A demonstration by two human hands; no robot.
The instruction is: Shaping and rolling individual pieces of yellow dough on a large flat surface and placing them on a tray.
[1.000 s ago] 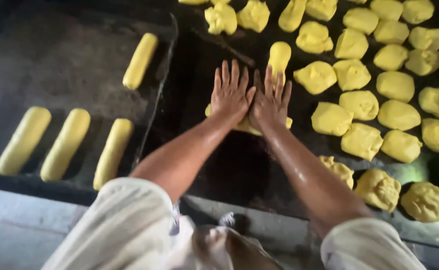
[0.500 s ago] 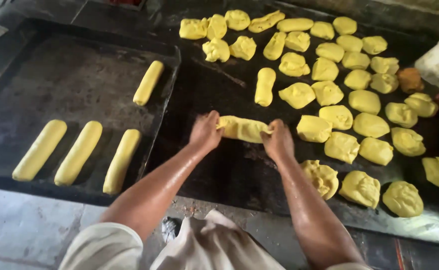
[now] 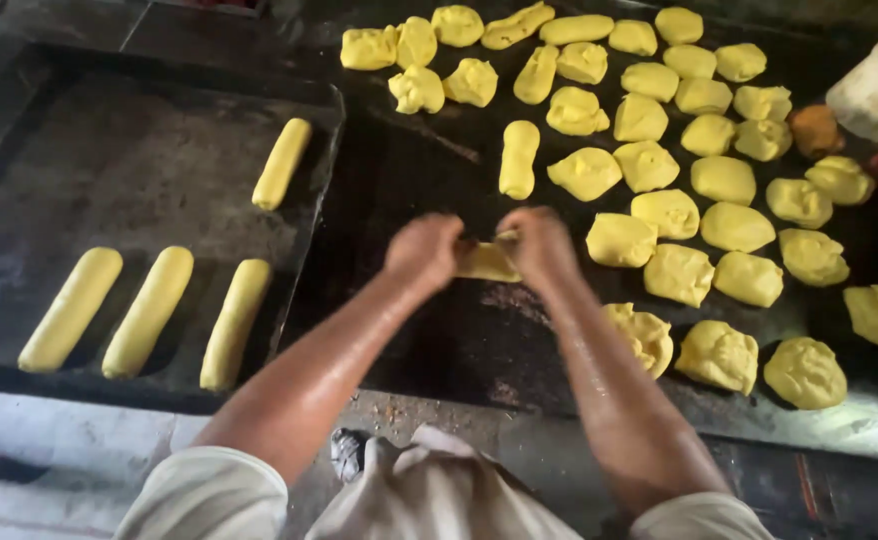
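In the head view, the yellow dough piece [image 3: 486, 262] looks soft and partly folded, at frame centre on the dark worktop [image 3: 439, 330]. Your left hand [image 3: 424, 250] and right hand [image 3: 539, 245] pinch its two ends, fingers curled closed around it.

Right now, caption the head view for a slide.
Left hand and right hand grip a yellow dough piece over the dark worktop, beside a tray of shaped dough logs.
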